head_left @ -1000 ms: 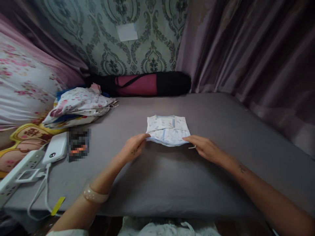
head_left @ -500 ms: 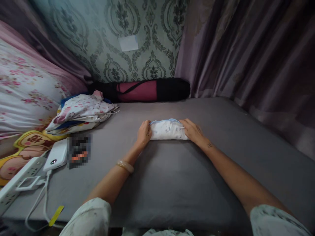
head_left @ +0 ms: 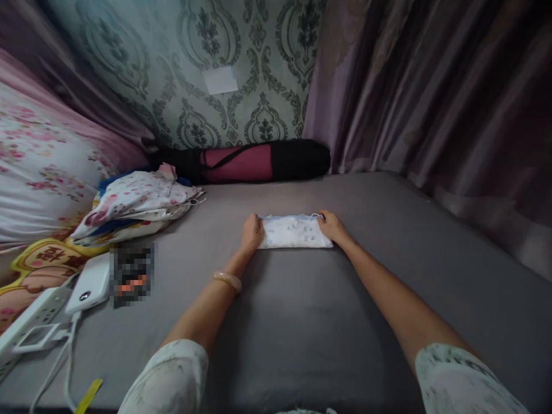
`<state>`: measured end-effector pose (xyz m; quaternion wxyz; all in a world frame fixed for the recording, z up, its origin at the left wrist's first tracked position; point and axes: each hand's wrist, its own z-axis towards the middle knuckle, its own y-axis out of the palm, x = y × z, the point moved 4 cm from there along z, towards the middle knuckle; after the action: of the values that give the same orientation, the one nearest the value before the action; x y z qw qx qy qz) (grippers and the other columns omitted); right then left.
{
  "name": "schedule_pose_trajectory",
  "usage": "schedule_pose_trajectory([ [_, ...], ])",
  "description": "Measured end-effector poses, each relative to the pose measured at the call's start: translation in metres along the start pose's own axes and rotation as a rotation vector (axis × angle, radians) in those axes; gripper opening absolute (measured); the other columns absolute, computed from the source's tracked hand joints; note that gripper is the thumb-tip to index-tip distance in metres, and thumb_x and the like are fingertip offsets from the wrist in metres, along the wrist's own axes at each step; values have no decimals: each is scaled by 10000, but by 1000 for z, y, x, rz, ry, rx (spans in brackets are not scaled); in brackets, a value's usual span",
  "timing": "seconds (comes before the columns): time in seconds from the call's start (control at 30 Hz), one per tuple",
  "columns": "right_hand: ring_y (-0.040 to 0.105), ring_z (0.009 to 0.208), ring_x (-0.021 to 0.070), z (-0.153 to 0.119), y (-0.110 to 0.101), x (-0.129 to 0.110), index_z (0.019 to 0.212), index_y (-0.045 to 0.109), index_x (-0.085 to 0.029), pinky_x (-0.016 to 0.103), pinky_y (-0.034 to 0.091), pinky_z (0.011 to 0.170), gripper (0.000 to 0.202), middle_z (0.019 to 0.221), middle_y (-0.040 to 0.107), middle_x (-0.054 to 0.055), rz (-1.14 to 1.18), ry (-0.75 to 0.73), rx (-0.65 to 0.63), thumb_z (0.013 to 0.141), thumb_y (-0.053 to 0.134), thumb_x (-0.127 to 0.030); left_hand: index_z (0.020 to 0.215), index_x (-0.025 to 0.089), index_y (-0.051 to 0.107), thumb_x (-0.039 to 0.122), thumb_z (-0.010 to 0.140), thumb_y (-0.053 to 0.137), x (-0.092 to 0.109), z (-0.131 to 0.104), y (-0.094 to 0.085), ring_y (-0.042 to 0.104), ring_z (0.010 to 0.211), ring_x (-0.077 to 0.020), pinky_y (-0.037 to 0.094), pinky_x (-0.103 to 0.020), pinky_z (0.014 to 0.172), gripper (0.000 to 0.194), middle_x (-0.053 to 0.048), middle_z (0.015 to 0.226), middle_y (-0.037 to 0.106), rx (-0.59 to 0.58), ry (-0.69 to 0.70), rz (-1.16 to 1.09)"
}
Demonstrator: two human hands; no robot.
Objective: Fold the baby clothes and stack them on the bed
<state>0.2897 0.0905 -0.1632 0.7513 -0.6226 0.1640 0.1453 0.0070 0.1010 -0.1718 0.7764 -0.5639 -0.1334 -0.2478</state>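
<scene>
A folded white cloth (head_left: 293,232) with a faint print and a light blue top edge lies on the grey sheet (head_left: 297,333), in the middle of the view. My left hand (head_left: 252,231) grips its left end, fingers closed around the edge. At the upper right corner, my right hand (head_left: 332,225) pinches the cloth by its blue edge. A thin white cord loops beside the right fingertips. The undersides of both hands' fingers are partly hidden.
A black and maroon rolled bag (head_left: 237,163) lies along the wall. To the left are piled printed clothes (head_left: 142,195), a white power bank (head_left: 89,282), a power strip (head_left: 32,319) with cables and a yellow cushion (head_left: 47,267). Curtains hang on both sides.
The cloth looks flatter and its front right corner is now uncovered. My right hand has drawn up to the top corner. The whole view has shifted slightly.
</scene>
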Motion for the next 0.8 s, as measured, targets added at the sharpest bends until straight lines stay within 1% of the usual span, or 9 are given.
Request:
schedule_pose_trajectory([
  [0.23, 668, 956, 236, 6, -4, -5, 1071, 701, -207, 326, 505, 791, 327, 1073, 705, 131, -44, 57, 25, 918, 460, -365, 920, 157, 557, 251, 936, 382, -1, 3, 2, 628, 868, -235, 459, -339, 756, 199, -148, 913, 664, 12, -90, 80],
  [0.33, 680, 912, 221, 15, -4, -3, 967, 734, -214, 301, 508, 755, 278, 1013, 726, 108, 8, 69, 24, 887, 510, -359, 890, 167, 564, 279, 935, 388, -2, 5, 2, 639, 859, -242, 458, -338, 746, 214, -152, 899, 675, 20, -103, 56],
  [0.4, 686, 881, 226, 21, -4, 1, 925, 739, -201, 299, 509, 735, 277, 961, 736, 111, 51, 131, 20, 887, 509, -349, 884, 172, 563, 288, 934, 390, -2, 5, 2, 644, 868, -242, 456, -332, 747, 214, -150, 888, 679, 31, -123, 37],
  [0.47, 687, 880, 238, 23, -5, 6, 945, 731, -182, 313, 512, 733, 295, 954, 732, 133, 62, 209, 45, 898, 482, -331, 905, 171, 559, 282, 928, 394, -3, 4, 0, 646, 880, -243, 456, -332, 751, 201, -149, 891, 679, 44, -153, 27],
  [0.53, 673, 934, 253, 19, -8, 6, 1006, 711, -158, 338, 511, 775, 315, 989, 713, 160, 32, 217, 101, 908, 445, -293, 934, 161, 554, 273, 925, 394, -4, 4, -1, 643, 893, -253, 458, -344, 758, 195, -158, 912, 675, 38, -186, 21],
  [0.6, 639, 1023, 265, 10, -11, -2, 1078, 682, -138, 369, 495, 854, 342, 1048, 686, 175, -13, 143, 161, 917, 402, -250, 963, 153, 548, 266, 925, 391, -5, 4, -4, 637, 904, -263, 461, -360, 771, 196, -166, 927, 670, 10, -218, 8],
  [0.67, 592, 1113, 267, -4, -12, -19, 1150, 646, -130, 393, 458, 940, 377, 1129, 654, 178, -43, 10, 187, 932, 356, -230, 996, 144, 539, 255, 926, 387, -3, 4, -9, 629, 922, -276, 462, -382, 792, 200, -174, 938, 660, -15, -240, -8],
  [0.73, 541, 1193, 260, -22, -10, -43, 1224, 602, -126, 406, 409, 1014, 418, 1224, 619, 171, -50, -139, 153, 956, 301, -239, 1043, 121, 523, 237, 918, 398, 5, 2, -17, 611, 969, -292, 458, -410, 826, 211, -206, 1016, 628, 2, -240, 3],
  [0.8, 465, 1286, 260, -40, -4, -69, 1298, 548, -107, 423, 336, 1085, 463, 1325, 569, 161, -58, -272, 69, 977, 256, -270, 1077, 96, 513, 221, 909, 408, 21, -3, -25, 578, 1040, -312, 445, -440, 869, 234, -244, 1134, 567, 49, -174, 56],
])
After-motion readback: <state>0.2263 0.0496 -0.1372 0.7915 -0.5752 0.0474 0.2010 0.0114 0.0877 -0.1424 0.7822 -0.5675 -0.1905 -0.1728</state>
